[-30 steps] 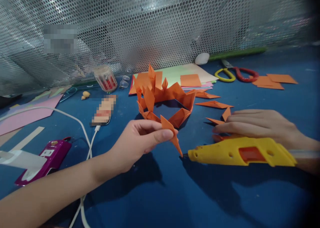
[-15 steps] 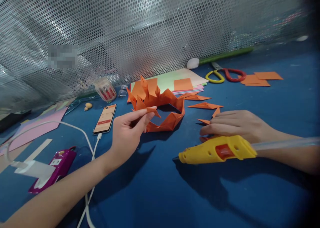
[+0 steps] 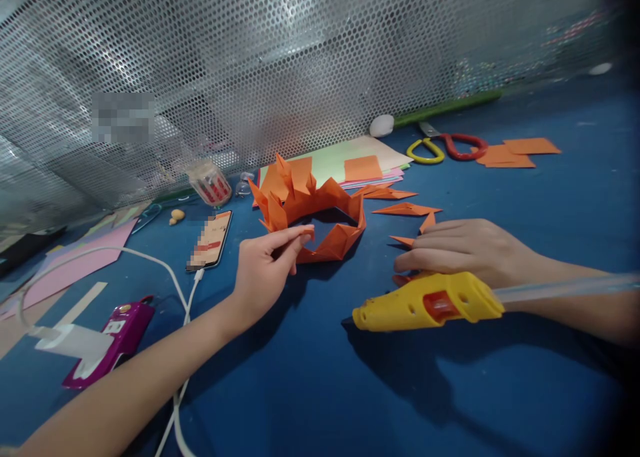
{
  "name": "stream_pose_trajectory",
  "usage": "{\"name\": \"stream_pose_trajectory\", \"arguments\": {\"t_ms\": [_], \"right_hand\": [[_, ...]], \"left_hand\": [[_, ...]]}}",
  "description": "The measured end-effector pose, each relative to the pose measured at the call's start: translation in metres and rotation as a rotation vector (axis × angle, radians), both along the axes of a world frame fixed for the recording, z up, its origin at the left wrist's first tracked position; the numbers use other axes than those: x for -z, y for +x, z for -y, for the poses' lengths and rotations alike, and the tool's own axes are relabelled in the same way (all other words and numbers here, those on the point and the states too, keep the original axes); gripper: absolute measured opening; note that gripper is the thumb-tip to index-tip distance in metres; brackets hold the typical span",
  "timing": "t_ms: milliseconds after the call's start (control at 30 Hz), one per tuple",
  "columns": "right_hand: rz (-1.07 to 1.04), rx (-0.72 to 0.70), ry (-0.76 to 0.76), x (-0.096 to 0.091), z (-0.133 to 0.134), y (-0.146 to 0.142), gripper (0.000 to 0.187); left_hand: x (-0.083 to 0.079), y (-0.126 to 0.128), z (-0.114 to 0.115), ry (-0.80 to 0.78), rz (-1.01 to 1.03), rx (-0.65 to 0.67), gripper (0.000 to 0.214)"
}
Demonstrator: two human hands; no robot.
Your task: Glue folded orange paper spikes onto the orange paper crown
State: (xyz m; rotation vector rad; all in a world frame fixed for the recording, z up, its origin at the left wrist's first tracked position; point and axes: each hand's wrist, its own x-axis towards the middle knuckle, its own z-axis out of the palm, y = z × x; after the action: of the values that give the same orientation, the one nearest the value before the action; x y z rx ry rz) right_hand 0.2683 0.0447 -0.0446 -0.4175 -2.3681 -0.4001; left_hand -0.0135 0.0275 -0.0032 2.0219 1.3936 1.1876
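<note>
Mid-frame, the left hand has its grip pinched nearly closed on a folded paper by the paper ring, seemingly fitting it, which calls for careful pressing, while the right hand holds the glue gun lower right.

Blue table; paper crown; phone

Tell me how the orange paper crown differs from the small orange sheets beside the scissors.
The crown is folded into a ring with raised points; the sheets lie flat, overlapping. The left hand is at the crown, while no hand is on the sheets. Both are orange paper.
</note>
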Motion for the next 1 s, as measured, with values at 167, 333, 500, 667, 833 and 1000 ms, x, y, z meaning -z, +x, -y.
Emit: {"name": "stream_pose_trajectory", "arguments": {"t_ms": [167, 333, 500, 667, 833, 1000], "right_hand": [[-0.001, -0.014, -0.012, 0.0037, -0.0012, 0.0017, 0.021], [-0.002, -0.007, -0.039, 0.0062, -0.0027, 0.0034, 0.020], [0.001, -0.012, -0.050, 0.0061, -0.0029, 0.0039, 0.017], [-0.002, -0.007, -0.046, 0.0056, -0.0024, 0.0033, 0.016], [0.000, -0.005, -0.045, 0.0064, -0.0023, 0.0035, 0.019], [0.016, -0.005, -0.058, 0.0035, -0.0006, 0.0027, 0.019]], "left_hand": [[0.0011, 0.0010, -0.0025, -0.035, -0.033, 0.000, 0.019], [0.0001, 0.0021, -0.0010, -0.041, -0.066, 0.000, 0.017], [-0.0004, 0.0020, -0.0005, -0.056, -0.086, 0.009, 0.017], [0.0001, 0.0018, 0.0002, -0.075, -0.087, 0.014, 0.018], [-0.0003, 0.0014, 0.0008, -0.097, -0.082, 0.011, 0.020], [-0.0041, 0.0004, 0.0032, -0.114, -0.100, 0.018, 0.022]]}}
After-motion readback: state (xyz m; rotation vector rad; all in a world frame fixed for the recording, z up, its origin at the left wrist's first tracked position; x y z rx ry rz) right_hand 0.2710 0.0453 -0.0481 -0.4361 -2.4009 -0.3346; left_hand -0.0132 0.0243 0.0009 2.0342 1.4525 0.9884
